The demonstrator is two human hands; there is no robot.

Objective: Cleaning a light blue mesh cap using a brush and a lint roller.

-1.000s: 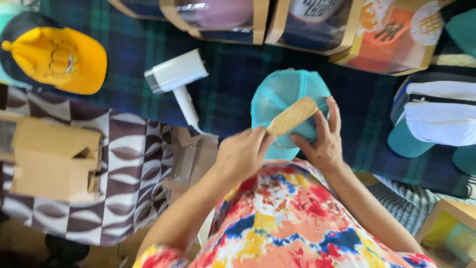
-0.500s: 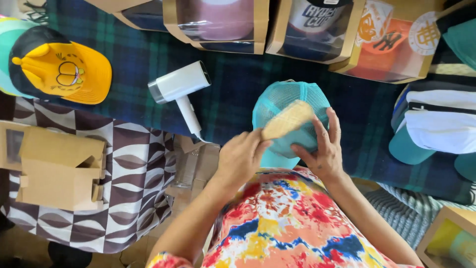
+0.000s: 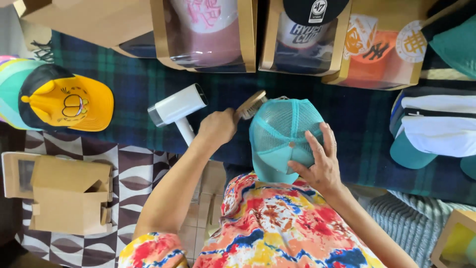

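A teal mesh-backed cap (image 3: 282, 134) sits crown up on the dark plaid blanket (image 3: 367, 109), just in front of my colourful shirt. My right hand (image 3: 317, 161) rests spread on its lower right side and steadies it. My left hand (image 3: 216, 127) is closed on the handle of a small wooden brush (image 3: 250, 104), held at the cap's upper left edge with the bristles turned toward the mesh. A white handheld appliance with a grey end (image 3: 176, 109) lies just left of that hand.
Cardboard window boxes with caps (image 3: 206, 34) line the far edge. A yellow cap (image 3: 67, 101) lies at left, stacked white and teal caps (image 3: 436, 129) at right. A folded cardboard box (image 3: 69, 201) sits on a brown patterned cloth (image 3: 139, 173) near left.
My left hand has carried the brush from across the cap's crown up and left to the cap's upper left edge. My right hand stays on the cap.
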